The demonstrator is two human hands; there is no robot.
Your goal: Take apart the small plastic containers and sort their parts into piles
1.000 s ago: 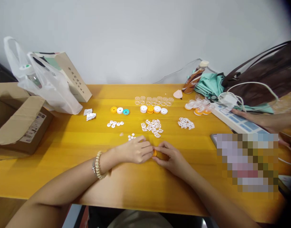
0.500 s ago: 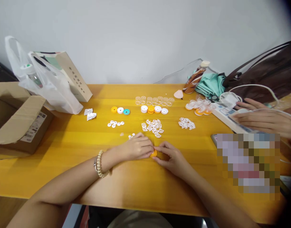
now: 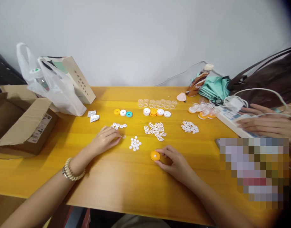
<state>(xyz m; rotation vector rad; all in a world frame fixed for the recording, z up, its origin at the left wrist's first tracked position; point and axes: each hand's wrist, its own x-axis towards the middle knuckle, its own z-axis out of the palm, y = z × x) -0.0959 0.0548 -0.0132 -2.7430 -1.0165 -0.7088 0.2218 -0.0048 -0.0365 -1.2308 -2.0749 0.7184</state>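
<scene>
- i look through the head camera at a yellow-brown wooden counter below a plain pale wall.
- far left i have an open cardboard box, then a white plastic bag and two crumpled foil pieces.
- the left hand is low over the counter, its fingers bent and bunched, tips just beside some tiny clear pieces; i cannot tell whether they grip one.
- a cluster of white discs lies between the two hands.
- the orange disc, with a pale spot at its centre, is right of those discs, nearer the person.
- the right hand has thumb and index finger parted only enough to pinch that disc's right edge.
- white openwork pieces lie beyond it.
- far right, i see another person's hand at a white power strip.
</scene>
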